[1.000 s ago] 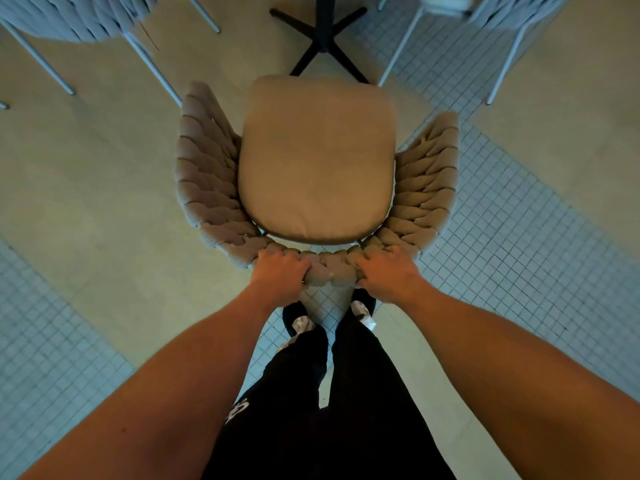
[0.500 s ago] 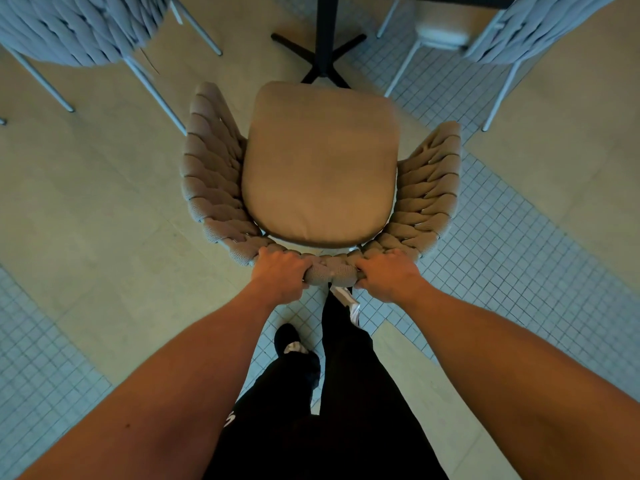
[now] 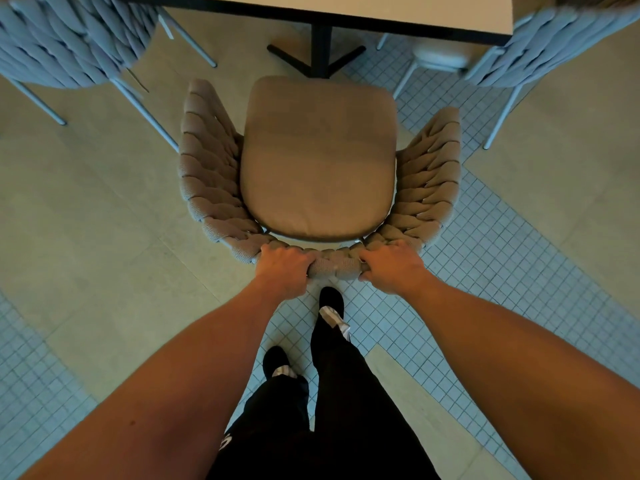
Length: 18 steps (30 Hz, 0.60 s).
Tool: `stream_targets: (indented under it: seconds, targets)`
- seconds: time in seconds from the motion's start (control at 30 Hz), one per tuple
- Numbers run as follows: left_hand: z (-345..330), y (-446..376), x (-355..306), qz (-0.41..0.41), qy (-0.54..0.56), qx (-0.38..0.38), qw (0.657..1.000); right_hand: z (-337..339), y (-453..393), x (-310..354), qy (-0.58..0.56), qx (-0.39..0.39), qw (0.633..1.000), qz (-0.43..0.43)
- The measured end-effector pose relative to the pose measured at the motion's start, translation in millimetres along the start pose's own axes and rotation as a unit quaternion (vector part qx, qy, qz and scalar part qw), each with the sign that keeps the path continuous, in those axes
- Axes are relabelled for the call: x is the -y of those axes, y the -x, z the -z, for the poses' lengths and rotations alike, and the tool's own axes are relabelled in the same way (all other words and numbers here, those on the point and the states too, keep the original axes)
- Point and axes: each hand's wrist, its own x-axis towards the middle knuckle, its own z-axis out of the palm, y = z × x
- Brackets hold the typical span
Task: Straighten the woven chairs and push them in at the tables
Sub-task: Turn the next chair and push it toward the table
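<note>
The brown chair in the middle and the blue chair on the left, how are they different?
The brown chair has tan weave; the blue chair has grey-blue weave. The brown chair is gripped at its back by the left hand and the right hand; nobody touches the blue chair. The brown chair's seat cushion shows whole, while the blue chair shows only its woven back and thin legs. Both have thick woven backs.

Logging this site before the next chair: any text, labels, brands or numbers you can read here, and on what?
Black trousers: a white printed mark at the left thigh, cut off at the frame edge, not readable.
Tan woven chair, gripped by left hand and right hand: no text visible.
Table, grey chairs, floor tiles: no text visible.
</note>
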Motion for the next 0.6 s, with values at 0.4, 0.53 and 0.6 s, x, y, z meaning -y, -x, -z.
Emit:
stream_targets:
  seconds: [0.4, 0.53, 0.6]
  targets:
    - [5, -20, -13, -0.015, 0.034, 0.007, 0.999, 4, -7, -27, 0.006, 0.031, 0.999, -0.019]
    - [14, -18, -4, -0.004, 0.085, 0.051, 0.995, 13, -10, -23, -0.011, 0.060, 0.998, -0.020]
    - [21, -15, 3, 0.012, 0.099, 0.050, 0.994, 24, -13, -20, -0.024, 0.084, 0.996, -0.011]
